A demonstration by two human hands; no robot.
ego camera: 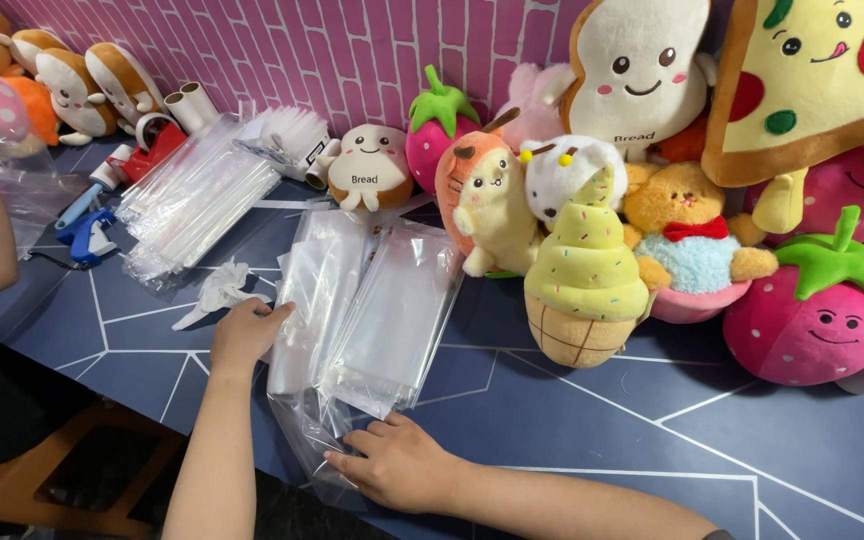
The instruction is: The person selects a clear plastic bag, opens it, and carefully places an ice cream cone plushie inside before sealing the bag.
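The right hand (402, 462) lies flat near the front edge of the table, fingers spread and pressing on the lower corner of a pile of clear plastic bags (372, 310). A little farther, the left hand (244, 335) touches the left edge of the same pile with bent fingers; I cannot tell if it pinches a bag. The pile lies in the middle of a dark blue table (592, 430) with thin white lines. Beside it stands an ice cream cone plush (582, 285), with a strawberry plush (817, 310) to its right. Farther left lie longer clear bags (192, 195) and a blue tool (87, 235). A small round bread plush (370, 165), with a dark word on its front, sits before the pink brick wall (332, 50).
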